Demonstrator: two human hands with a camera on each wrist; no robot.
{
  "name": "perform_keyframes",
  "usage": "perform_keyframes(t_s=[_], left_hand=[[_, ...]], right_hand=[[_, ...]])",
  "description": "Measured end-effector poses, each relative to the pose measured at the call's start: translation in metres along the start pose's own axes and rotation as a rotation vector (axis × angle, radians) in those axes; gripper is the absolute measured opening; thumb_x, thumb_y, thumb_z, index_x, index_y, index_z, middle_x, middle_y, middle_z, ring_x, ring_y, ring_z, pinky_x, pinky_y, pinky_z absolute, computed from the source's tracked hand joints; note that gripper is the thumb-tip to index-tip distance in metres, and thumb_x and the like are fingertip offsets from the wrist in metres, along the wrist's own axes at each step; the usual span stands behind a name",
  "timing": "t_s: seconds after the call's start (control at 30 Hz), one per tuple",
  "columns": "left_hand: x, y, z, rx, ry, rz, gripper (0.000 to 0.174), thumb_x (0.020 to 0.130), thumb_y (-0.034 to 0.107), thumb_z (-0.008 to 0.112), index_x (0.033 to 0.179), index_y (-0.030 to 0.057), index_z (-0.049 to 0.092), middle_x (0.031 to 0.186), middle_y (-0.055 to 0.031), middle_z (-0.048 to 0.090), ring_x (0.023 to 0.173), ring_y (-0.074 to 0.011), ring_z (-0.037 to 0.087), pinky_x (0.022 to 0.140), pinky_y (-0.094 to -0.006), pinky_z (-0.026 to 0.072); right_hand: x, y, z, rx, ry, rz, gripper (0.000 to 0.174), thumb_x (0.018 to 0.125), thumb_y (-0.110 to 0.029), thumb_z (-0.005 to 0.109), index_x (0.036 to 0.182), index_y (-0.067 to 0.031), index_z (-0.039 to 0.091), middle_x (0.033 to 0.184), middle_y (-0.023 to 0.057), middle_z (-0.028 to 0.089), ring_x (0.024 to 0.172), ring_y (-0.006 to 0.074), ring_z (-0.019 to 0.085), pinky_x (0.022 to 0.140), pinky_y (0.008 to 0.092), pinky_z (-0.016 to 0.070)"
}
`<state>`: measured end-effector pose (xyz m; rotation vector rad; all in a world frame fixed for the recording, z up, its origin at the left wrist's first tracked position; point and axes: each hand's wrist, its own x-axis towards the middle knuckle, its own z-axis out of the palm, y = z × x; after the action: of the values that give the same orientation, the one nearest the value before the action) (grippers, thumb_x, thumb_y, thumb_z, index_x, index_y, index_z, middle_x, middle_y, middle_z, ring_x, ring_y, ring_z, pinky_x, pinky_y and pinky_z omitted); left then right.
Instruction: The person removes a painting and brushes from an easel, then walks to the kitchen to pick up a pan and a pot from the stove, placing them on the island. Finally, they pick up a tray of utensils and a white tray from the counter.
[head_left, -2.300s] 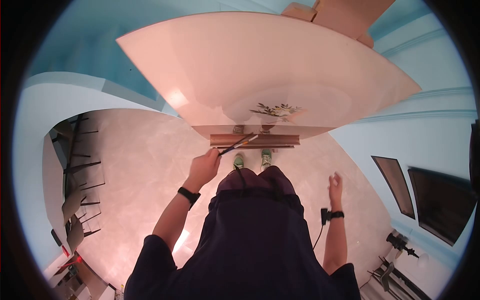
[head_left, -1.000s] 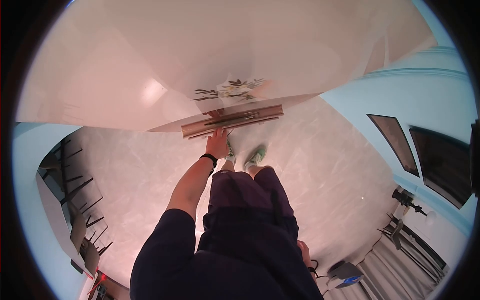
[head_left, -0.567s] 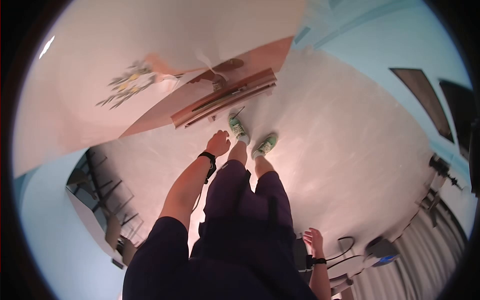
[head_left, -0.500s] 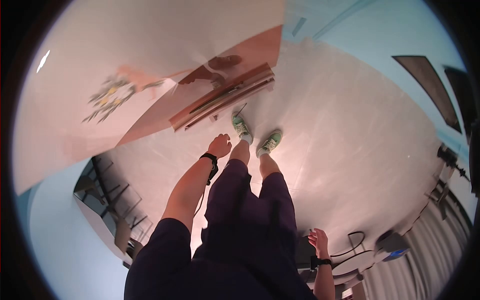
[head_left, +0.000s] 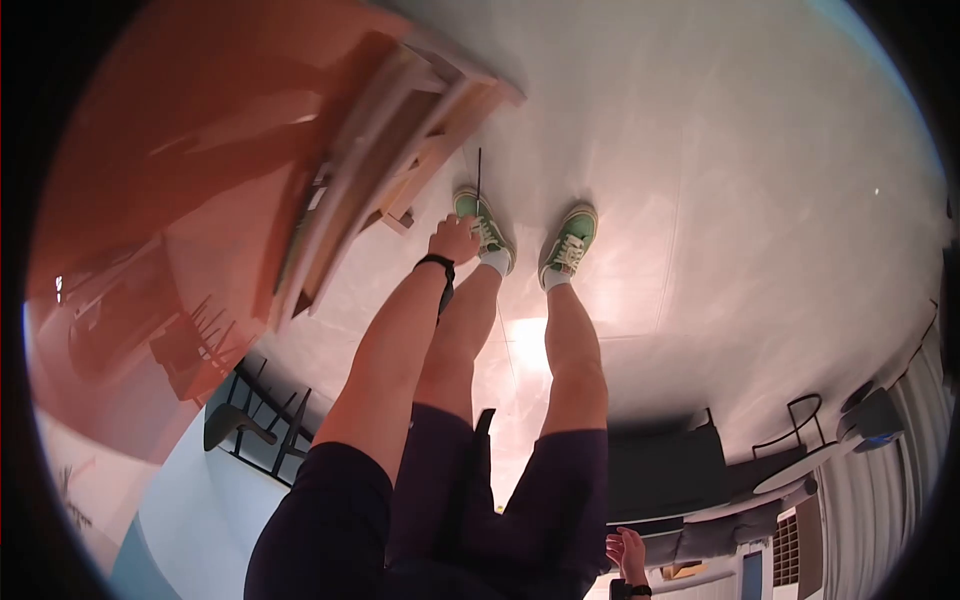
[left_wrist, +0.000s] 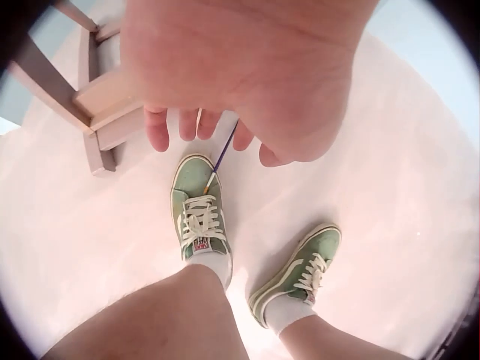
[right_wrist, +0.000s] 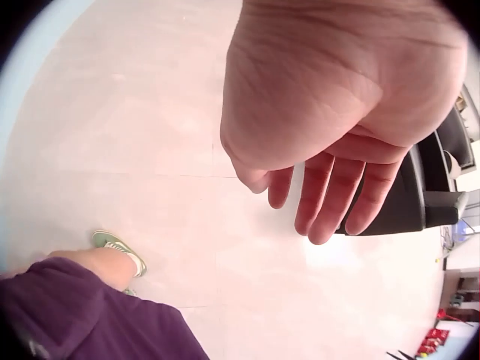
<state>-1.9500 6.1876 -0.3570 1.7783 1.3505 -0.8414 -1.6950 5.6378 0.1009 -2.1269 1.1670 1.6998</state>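
Observation:
My left hand (head_left: 456,240) reaches down over the left green shoe (left_wrist: 196,177), fingers extended and pointing to the floor. A thin paintbrush (left_wrist: 220,156) with a dark handle and a pale, orange-tipped end slants across the shoe's toe. Its upper part passes behind the left fingers in the left wrist view. In the head view the brush (head_left: 479,175) runs beyond the fingertips. At my side hangs my right hand (right_wrist: 322,112), fingers loosely bent and holding nothing. Beside the left shoe stands the wooden ledge (head_left: 440,130) of a large glossy board (head_left: 200,110).
The right shoe (head_left: 570,240) is planted on the pale floor (head_left: 720,200). Dark chairs (head_left: 265,425) stand at the lower left. Behind me are a dark sofa (head_left: 665,470), a thin-framed chair (head_left: 800,415) and a grey curtain (head_left: 915,400).
The left hand first held brushes at the board, set them on the ledge and let go, then went down toward the brush by the shoe. The view has turned downward and right.

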Motion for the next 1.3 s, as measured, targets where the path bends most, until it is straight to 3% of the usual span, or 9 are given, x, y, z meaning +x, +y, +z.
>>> perform_keyframes(t_s=[0.33,0.6,0.67,0.73,0.8,0.87,0.93,1.13,1.3], left_hand=[[0.134,0.005,0.081,0.317,-0.132,-0.088,0.053,0.081,0.037,0.047,0.13,0.0194,0.037,0.134,-0.0134,0.031,0.126,-0.0327,0.029,0.095,-0.0518,0.0329],[0.126,-0.009,0.066,0.328,0.09,0.108,0.029,0.08,0.031,0.048,0.096,0.0096,0.059,0.11,-0.014,0.055,0.105,-0.0327,0.05,0.082,-0.047,0.0437],[0.104,0.0,0.045,0.042,-0.081,0.223,0.028,0.076,0.026,0.048,0.082,0.0036,0.063,0.083,-0.0175,0.062,0.084,-0.0297,0.061,0.072,-0.0417,0.0483],[0.067,0.012,0.019,0.008,-0.016,0.348,0.027,0.077,0.021,0.045,0.075,0.0006,0.063,0.07,-0.0201,0.06,0.069,-0.0291,0.062,0.065,-0.0409,0.0489],[0.027,0.018,0.0,-0.391,-0.092,0.278,0.026,0.08,0.018,0.044,0.08,0.0017,0.064,0.075,-0.0176,0.062,0.067,-0.0241,0.062,0.06,-0.0396,0.049],[-0.029,0.029,-0.042,-0.875,-0.405,0.159,0.031,0.085,0.026,0.042,0.103,0.0101,0.061,0.095,-0.0031,0.064,0.077,-0.0157,0.06,0.063,-0.0308,0.0457],[-0.1,0.049,-0.097,-1.086,-0.536,0.1,0.035,0.086,0.02,0.04,0.118,0.0133,0.053,0.102,0.0033,0.06,0.08,-0.0068,0.055,0.066,-0.0231,0.0423],[-0.298,0.068,-0.218,-1.193,-0.365,0.333,0.035,0.089,0.006,0.037,0.123,0.0079,0.049,0.112,-0.0001,0.058,0.084,-0.0089,0.056,0.07,-0.0219,0.0422],[-0.37,0.042,-0.271,-1.101,0.06,0.381,0.025,0.088,0.005,0.045,0.112,0.0021,0.052,0.102,-0.0063,0.062,0.082,-0.0125,0.059,0.072,-0.0247,0.0457]], right_hand=[[0.069,-0.034,0.013,0.094,0.091,0.017,0.027,0.092,-0.03,0.044,0.107,-0.0082,0.05,0.091,0.0097,0.061,0.077,0.0174,0.062,0.065,0.03,0.0524],[0.075,-0.05,0.019,0.086,0.048,-0.01,0.025,0.092,-0.026,0.045,0.107,-0.0066,0.051,0.089,0.0099,0.062,0.074,0.017,0.062,0.063,0.0286,0.0528],[0.065,-0.06,0.022,0.111,0.005,-0.024,0.025,0.092,-0.026,0.045,0.107,-0.0065,0.051,0.088,0.0099,0.063,0.074,0.0166,0.062,0.062,0.0277,0.0527],[0.056,-0.068,0.023,0.067,-0.006,-0.061,0.025,0.092,-0.027,0.046,0.106,-0.0068,0.052,0.088,0.0098,0.063,0.071,0.0161,0.062,0.06,0.028,0.0527],[0.046,-0.073,0.022,0.102,-0.031,-0.127,0.026,0.093,-0.027,0.044,0.106,-0.0066,0.051,0.085,0.0099,0.063,0.07,0.0171,0.063,0.057,0.0287,0.0532],[0.031,-0.079,0.019,0.107,-0.068,-0.182,0.025,0.092,-0.027,0.046,0.106,-0.007,0.052,0.086,0.0093,0.063,0.07,0.0164,0.062,0.057,0.0283,0.0528],[0.017,-0.086,0.019,0.121,-0.107,-0.247,0.025,0.092,-0.027,0.047,0.106,-0.0074,0.052,0.086,0.0087,0.063,0.07,0.0156,0.062,0.057,0.0279,0.0524],[-0.032,-0.101,0.018,0.073,-0.136,-0.425,0.024,0.091,-0.027,0.047,0.105,-0.0073,0.052,0.084,0.0088,0.063,0.067,0.0171,0.062,0.053,0.029,0.0516],[-0.069,-0.123,0.024,0.038,-0.104,-0.538,0.03,0.085,-0.031,0.054,0.106,-0.0099,0.054,0.087,0.0071,0.063,0.068,0.0142,0.062,0.054,0.0251,0.0497]])
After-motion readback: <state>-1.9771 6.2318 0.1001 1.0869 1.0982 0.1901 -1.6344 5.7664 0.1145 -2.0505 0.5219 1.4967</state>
